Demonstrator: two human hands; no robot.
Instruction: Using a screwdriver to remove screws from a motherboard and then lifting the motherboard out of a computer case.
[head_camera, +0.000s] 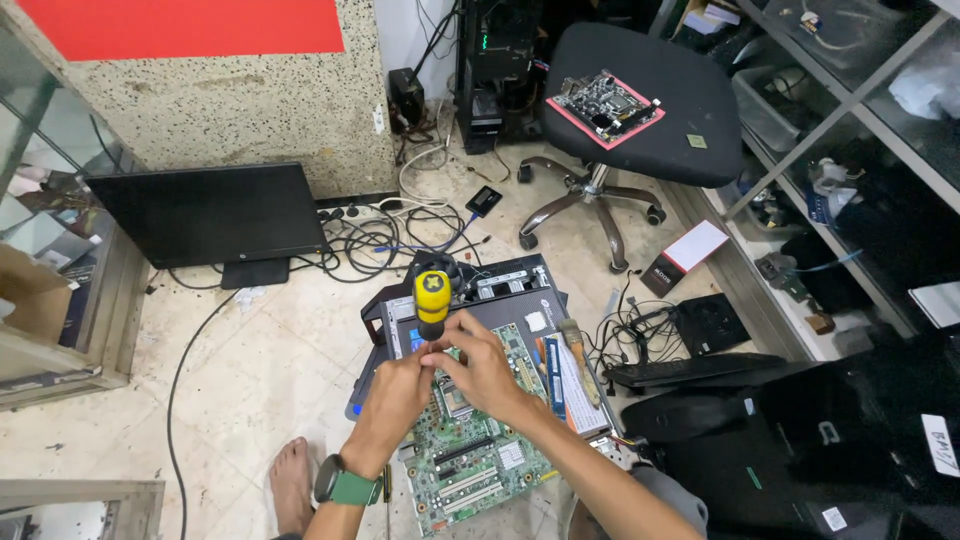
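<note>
Cluttered repair corner, pale tiled floor (250, 370), speckled stone wall far behind. Nearest: bare foot (291, 478) on the tiles at left, wrist with green-strapped watch (345, 486) just beside it. Green motherboard (470, 440) lies flat on the floor, near centre, partly over a dark computer case (500, 295). Both hands meet above the board. Left hand (395, 395) curled, fingers pressed together around the lower part of the screwdriver. Right hand (485, 368) also curled, fingertips pinching the shaft just under the handle. Screwdriver (432, 295) stands upright, yellow-and-black handle up, tip hidden by the hands. Right of the board: memory stick (553, 375) and a small brush (580, 355), then a black keyboard (690, 370) and tangled cables. Left, further off: dark monitor (205, 212) leaning at the wall. Far: black office chair (640, 100) with a second circuit board (605, 107) on a pink sheet on its seat. Glass shelving at far right.
</note>
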